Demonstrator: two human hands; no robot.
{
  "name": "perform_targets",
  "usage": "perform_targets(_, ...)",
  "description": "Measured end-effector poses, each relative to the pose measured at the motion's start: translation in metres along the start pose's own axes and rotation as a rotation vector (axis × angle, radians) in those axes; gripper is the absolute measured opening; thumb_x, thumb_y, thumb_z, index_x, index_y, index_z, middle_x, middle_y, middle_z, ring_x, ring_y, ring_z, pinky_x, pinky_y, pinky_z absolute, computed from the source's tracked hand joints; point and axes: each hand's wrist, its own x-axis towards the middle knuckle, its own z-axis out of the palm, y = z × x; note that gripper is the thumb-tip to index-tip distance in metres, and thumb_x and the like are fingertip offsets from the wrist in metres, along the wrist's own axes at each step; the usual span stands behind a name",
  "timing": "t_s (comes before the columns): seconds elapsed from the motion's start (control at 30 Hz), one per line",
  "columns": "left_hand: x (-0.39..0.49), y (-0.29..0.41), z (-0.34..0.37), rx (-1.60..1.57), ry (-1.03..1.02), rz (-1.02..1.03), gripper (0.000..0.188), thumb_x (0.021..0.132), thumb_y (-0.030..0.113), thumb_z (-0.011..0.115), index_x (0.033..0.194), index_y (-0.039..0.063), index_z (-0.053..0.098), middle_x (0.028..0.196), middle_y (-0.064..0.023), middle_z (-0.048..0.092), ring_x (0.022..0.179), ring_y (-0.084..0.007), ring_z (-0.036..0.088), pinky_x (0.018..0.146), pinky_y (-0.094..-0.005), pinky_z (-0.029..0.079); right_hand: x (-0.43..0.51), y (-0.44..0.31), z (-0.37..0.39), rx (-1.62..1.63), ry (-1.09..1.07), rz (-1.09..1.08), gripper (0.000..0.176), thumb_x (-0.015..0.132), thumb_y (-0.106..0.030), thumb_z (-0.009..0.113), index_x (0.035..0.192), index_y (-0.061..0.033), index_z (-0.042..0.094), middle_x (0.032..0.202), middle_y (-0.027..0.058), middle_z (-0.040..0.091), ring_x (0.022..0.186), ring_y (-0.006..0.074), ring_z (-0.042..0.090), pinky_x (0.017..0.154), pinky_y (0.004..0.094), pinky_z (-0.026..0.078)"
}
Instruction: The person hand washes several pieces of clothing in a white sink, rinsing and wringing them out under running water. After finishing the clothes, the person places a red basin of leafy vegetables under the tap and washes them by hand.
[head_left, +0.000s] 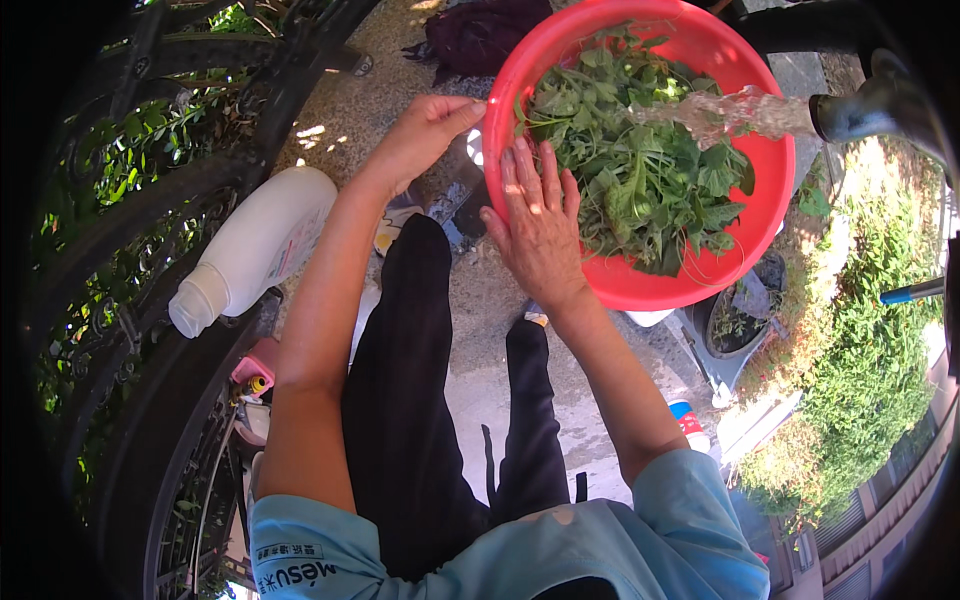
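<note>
A red plastic basin (765, 217) holds a heap of leafy green stems (637, 172). Water (720, 116) pours into it from a dark spout (847, 116) at the right. My left hand (431, 135) is at the basin's left rim, its thumb and forefinger pinched together there; whether they grip the rim or something small, I cannot tell. Flat, with fingers spread, my right hand (544, 217) lies over the near left rim, its fingertips reaching inside beside the greens. Nothing is visible in its grasp.
A white plastic bottle (262, 240) with a capped neck lies by the black metal railing (172, 157) on the left. Dark cloth (480, 37) is beyond the basin. Below right are a dark plant pot (746, 307) and a white tub (690, 426) with a coloured label.
</note>
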Motion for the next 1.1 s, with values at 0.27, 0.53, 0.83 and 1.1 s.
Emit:
perform_targets(0.27,0.002,-0.003,-0.001,-0.056,-0.011,-0.024,0.032,0.097,0.027,0.056,0.112,0.001,0.068,0.097,-0.0004,0.069,0.090,-0.0056,0.058,0.084,-0.0244,0.046,0.006,0.001,-0.003,-0.041,0.012,-0.097,0.062,0.082,-0.020,0.066,0.139,-0.0108,0.043,0.152,0.0063,0.032,0.142,0.0344,0.024,0.109,0.0545,0.025)
perform_targets(0.53,0.002,-0.002,0.004,-0.132,0.024,-0.005,0.031,0.098,0.027,0.055,0.107,0.001,0.069,0.095,-0.0011,0.069,0.089,-0.0071,0.059,0.085,-0.0250,0.046,0.003,0.004,-0.014,0.076,-0.023,-0.229,0.030,0.080,-0.009,0.064,0.110,-0.0086,0.064,0.143,0.0043,0.042,0.139,0.0338,0.029,0.108,0.0537,0.027)
perform_targets(0.83,0.013,0.007,0.002,0.134,0.289,0.244,0.023,0.097,0.018,0.055,0.111,0.002,0.064,0.106,-0.0033,0.066,0.098,-0.0110,0.060,0.089,-0.0275,0.046,-0.124,0.024,-0.056,0.057,-0.737,-0.237,0.020,0.078,-0.008,0.066,0.097,-0.0062,0.065,0.111,0.0102,0.059,0.113,0.0266,0.052,0.091,0.0361,0.043)
perform_targets(1.1,-0.006,0.054,0.057,0.157,0.395,0.496,0.036,0.093,0.010,0.059,0.126,0.000,0.052,0.121,-0.0101,0.060,0.105,-0.0193,0.059,0.088,-0.0308,0.049,-0.073,0.058,-0.102,0.700,-0.089,0.422,0.034,0.086,-0.002,0.063,0.118,-0.0042,0.054,0.110,0.0110,0.059,0.094,0.0187,0.060,0.074,0.0336,0.052)
